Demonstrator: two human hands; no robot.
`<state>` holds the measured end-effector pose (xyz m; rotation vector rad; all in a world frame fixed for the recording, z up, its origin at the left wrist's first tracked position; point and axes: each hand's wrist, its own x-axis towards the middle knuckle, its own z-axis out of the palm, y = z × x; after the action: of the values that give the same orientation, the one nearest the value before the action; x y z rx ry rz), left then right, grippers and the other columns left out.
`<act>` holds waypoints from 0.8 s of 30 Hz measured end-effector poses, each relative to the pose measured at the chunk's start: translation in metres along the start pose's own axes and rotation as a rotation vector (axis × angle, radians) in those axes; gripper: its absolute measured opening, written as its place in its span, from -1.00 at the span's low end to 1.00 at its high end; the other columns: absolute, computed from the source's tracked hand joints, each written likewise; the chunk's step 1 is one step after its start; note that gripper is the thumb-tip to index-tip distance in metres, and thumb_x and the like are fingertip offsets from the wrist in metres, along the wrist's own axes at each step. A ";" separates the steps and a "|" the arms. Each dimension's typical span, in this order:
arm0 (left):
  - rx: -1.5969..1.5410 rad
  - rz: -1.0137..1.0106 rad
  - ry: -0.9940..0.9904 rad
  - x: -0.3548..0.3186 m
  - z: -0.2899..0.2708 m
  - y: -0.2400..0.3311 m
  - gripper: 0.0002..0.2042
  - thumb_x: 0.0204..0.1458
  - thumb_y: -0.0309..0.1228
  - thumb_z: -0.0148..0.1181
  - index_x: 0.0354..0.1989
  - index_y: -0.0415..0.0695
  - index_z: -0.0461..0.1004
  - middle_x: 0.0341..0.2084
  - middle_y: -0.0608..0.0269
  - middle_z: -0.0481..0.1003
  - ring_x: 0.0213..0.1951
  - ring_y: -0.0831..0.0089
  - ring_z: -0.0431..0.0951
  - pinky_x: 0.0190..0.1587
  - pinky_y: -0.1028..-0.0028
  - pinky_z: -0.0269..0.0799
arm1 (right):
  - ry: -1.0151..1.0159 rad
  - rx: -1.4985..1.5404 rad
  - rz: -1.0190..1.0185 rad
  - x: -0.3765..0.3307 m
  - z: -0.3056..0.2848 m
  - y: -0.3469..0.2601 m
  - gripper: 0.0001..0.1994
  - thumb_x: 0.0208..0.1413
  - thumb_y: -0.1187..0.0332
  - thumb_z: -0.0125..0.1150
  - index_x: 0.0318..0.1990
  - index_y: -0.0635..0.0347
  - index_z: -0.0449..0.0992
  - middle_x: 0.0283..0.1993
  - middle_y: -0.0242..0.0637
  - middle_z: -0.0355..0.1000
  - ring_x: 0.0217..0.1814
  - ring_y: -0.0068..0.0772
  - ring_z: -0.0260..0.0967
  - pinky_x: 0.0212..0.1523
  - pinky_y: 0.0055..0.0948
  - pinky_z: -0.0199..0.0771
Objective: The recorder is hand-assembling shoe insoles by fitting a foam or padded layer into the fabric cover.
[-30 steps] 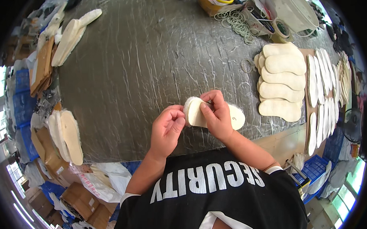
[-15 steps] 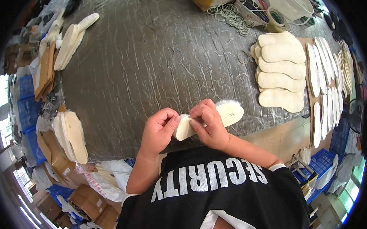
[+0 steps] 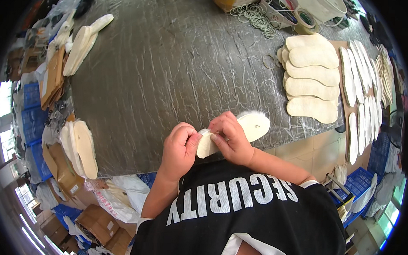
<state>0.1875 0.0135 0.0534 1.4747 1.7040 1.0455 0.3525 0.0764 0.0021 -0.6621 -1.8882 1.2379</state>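
A cream insole with a fluffy white edge is held over the near edge of the dark table, its flat side up. My left hand pinches the insole's left end between thumb and fingers. Closed over its middle, my right hand has the thumb on the flat face and the fingers at the far edge. A small dark mark shows on the right end. What the fingertips press at the left end is too small to make out.
Stacked insoles lie on the right, beside a board with more insoles. Fluffy insole piles sit along the left edge, above cardboard boxes. At the far side are rubber bands and a white tub.
My left hand has shifted very slightly right and down along with the insole's left end. Both hands keep their grip; the whole view has shifted a little.
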 end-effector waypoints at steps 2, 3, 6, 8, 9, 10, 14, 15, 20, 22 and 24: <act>-0.019 0.011 -0.015 -0.001 -0.001 0.001 -0.87 0.09 -0.51 0.12 -0.45 -0.27 0.35 -0.53 0.13 0.36 -0.52 0.29 0.34 -0.44 0.42 0.29 | 0.002 0.008 0.016 -0.001 0.002 0.000 -0.79 -0.11 0.59 0.20 -0.31 0.19 0.34 -0.24 -0.19 0.39 -0.21 -0.09 0.28 -0.21 -0.25 0.32; -0.044 -0.008 -0.021 -0.002 -0.001 0.000 -0.86 0.09 -0.51 0.11 -0.46 -0.28 0.35 -0.53 0.12 0.36 -0.52 0.28 0.34 -0.44 0.42 0.29 | 0.003 0.006 0.024 -0.001 0.004 -0.001 -0.79 -0.11 0.59 0.20 -0.31 0.19 0.33 -0.26 -0.20 0.39 -0.23 -0.09 0.28 -0.23 -0.26 0.32; -0.064 -0.033 -0.032 -0.004 -0.003 0.000 -0.86 0.10 -0.51 0.10 -0.46 -0.28 0.34 -0.54 0.12 0.35 -0.52 0.27 0.34 -0.44 0.42 0.29 | -0.009 -0.002 0.025 0.000 0.005 -0.002 -0.79 -0.12 0.59 0.20 -0.32 0.20 0.32 -0.28 -0.21 0.38 -0.25 -0.09 0.28 -0.25 -0.25 0.32; -0.059 -0.040 -0.038 -0.006 -0.003 -0.002 -0.86 0.10 -0.51 0.10 -0.47 -0.28 0.34 -0.54 0.11 0.35 -0.52 0.27 0.34 -0.44 0.42 0.29 | -0.020 -0.008 0.019 -0.001 0.005 -0.002 -0.79 -0.12 0.59 0.20 -0.33 0.20 0.32 -0.30 -0.21 0.37 -0.26 -0.09 0.27 -0.25 -0.24 0.31; -0.043 -0.068 -0.057 -0.009 -0.002 -0.003 -0.86 0.11 -0.52 0.08 -0.47 -0.29 0.34 -0.54 0.16 0.36 -0.51 0.35 0.33 -0.43 0.46 0.28 | -0.031 -0.018 0.007 -0.002 0.006 -0.001 -0.79 -0.11 0.61 0.20 -0.32 0.19 0.32 -0.29 -0.20 0.37 -0.25 -0.10 0.27 -0.23 -0.26 0.31; -0.027 -0.096 -0.077 -0.011 -0.002 -0.004 -0.86 0.12 -0.53 0.06 -0.46 -0.29 0.33 -0.53 0.21 0.37 -0.50 0.43 0.32 -0.42 0.51 0.27 | -0.041 -0.029 -0.005 -0.003 0.006 -0.001 -0.78 -0.10 0.62 0.19 -0.30 0.19 0.33 -0.28 -0.19 0.36 -0.25 -0.12 0.28 -0.22 -0.27 0.30; -0.005 -0.067 -0.043 -0.018 0.004 0.001 -0.89 0.11 -0.54 0.05 -0.45 -0.29 0.36 -0.51 0.17 0.40 -0.49 0.38 0.37 -0.40 0.49 0.31 | -0.003 -0.077 0.004 -0.004 0.010 -0.001 -0.80 -0.14 0.58 0.19 -0.36 0.20 0.31 -0.35 -0.23 0.34 -0.28 -0.08 0.26 -0.24 -0.21 0.29; -0.005 -0.067 -0.047 -0.019 0.004 0.001 -0.89 0.11 -0.54 0.05 -0.45 -0.29 0.36 -0.51 0.17 0.40 -0.49 0.38 0.37 -0.40 0.49 0.31 | -0.013 -0.097 0.010 -0.003 0.010 -0.001 -0.81 -0.14 0.57 0.19 -0.36 0.20 0.32 -0.35 -0.23 0.34 -0.29 -0.08 0.26 -0.25 -0.22 0.29; 0.197 -0.081 -0.017 -0.021 0.008 0.007 -0.84 -0.05 -0.53 0.26 -0.34 -0.29 0.42 -0.44 0.14 0.46 -0.39 0.35 0.48 -0.31 0.48 0.39 | -0.035 -0.114 0.039 -0.002 0.007 0.000 -0.83 -0.15 0.55 0.20 -0.37 0.20 0.36 -0.36 -0.24 0.35 -0.30 -0.09 0.25 -0.26 -0.24 0.30; 0.184 -0.118 -0.021 -0.025 0.009 -0.001 -0.81 -0.09 -0.55 0.30 -0.33 -0.28 0.43 -0.44 0.16 0.46 -0.39 0.39 0.48 -0.31 0.49 0.39 | -0.092 -0.136 0.031 -0.002 0.007 -0.001 -0.82 -0.16 0.53 0.22 -0.35 0.19 0.39 -0.36 -0.24 0.35 -0.28 -0.10 0.27 -0.27 -0.26 0.32; 0.170 -0.162 -0.025 -0.029 0.009 -0.010 -0.78 -0.13 -0.56 0.33 -0.31 -0.27 0.43 -0.44 0.19 0.47 -0.40 0.42 0.49 -0.31 0.51 0.39 | -0.132 -0.120 0.046 -0.001 0.004 0.003 -0.81 -0.15 0.50 0.24 -0.33 0.17 0.41 -0.34 -0.27 0.37 -0.24 -0.13 0.30 -0.24 -0.27 0.30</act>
<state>0.1955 -0.0137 0.0393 1.4184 1.8977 0.8105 0.3500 0.0745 -0.0023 -0.7049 -2.0800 1.2310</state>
